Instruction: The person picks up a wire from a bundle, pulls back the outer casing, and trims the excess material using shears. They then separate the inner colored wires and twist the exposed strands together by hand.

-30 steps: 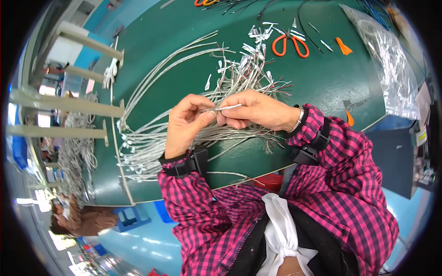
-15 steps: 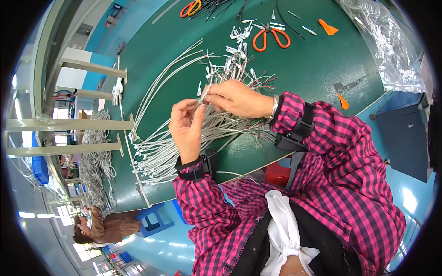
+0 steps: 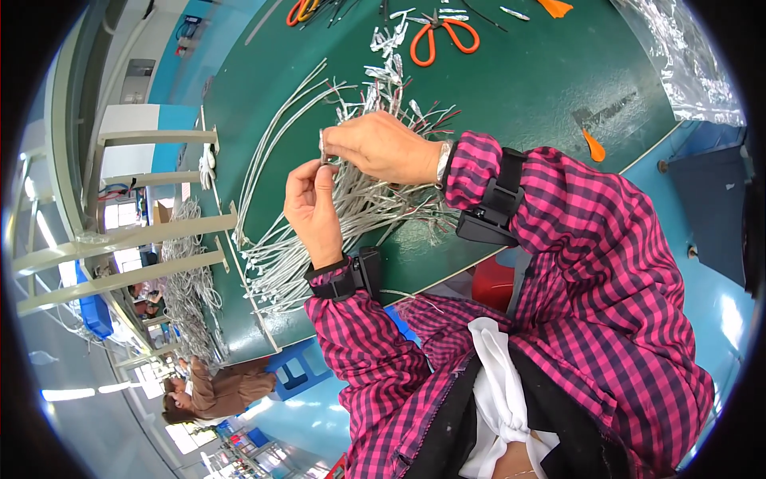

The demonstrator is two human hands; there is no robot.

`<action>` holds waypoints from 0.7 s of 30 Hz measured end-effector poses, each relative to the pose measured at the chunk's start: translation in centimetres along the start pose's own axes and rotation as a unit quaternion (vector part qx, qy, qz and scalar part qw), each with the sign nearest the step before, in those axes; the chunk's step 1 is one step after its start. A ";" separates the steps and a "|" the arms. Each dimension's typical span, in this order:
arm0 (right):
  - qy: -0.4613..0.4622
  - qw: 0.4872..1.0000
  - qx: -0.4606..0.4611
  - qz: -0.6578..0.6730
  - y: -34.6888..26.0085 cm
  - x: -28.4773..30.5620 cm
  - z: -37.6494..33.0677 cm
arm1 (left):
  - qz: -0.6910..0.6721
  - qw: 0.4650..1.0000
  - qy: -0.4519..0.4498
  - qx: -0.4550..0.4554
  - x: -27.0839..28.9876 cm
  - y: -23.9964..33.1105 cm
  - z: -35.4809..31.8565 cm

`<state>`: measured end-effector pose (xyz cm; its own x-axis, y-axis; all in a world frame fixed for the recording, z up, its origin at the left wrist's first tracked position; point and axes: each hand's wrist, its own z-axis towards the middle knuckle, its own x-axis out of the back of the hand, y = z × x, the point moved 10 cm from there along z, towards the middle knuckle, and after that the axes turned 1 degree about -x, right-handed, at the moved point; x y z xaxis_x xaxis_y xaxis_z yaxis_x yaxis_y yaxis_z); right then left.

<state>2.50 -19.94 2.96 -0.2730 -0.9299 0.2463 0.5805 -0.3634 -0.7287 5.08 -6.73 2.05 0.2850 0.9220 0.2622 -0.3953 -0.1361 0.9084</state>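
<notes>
My left hand is raised over the green table, thumb and forefinger pinched on the end of a thin grey cable. Just above it, my right hand grips the same cable end, its fingers pressed together close to the left fingertips. Most of that cable is hidden by the hands. Beneath and behind them lies a large bundle of grey cables, with white tips at the left and stripped, reddish wire ends at the right. Scraps of silvery foil lie beyond the bundle.
Orange-handled scissors lie at the far side, near black cables and another pair. An orange piece lies at the right, a clear plastic bag at the far right. Metal rack bars and a person in brown are at the left.
Both hands have moved slightly left over the bundle, still pinching the cable end together. The whole view has shifted a little, moving the scissors up and left in the picture.
</notes>
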 end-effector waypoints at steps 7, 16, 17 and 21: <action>0.060 0.997 -0.039 0.024 1.1 1.0 0.3 | -0.133 0.991 0.016 0.024 -0.2 -1.4 0.5; 0.035 0.981 -0.160 0.104 2.8 0.4 -0.2 | -0.211 0.968 0.105 0.086 2.0 -4.0 0.2; 0.032 0.981 -0.162 0.107 2.5 0.3 -0.1 | -0.212 0.968 0.105 0.085 2.3 -4.1 0.2; -0.061 0.971 -0.184 0.142 1.6 -2.2 -0.4 | -0.224 0.964 0.114 0.091 2.6 -4.6 -0.2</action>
<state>3.69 -18.45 0.98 -0.0351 -0.9976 0.0591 0.2991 -0.0669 -0.9519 7.44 -3.66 -1.48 0.1842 0.9556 -0.2300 -0.1112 0.2528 0.9611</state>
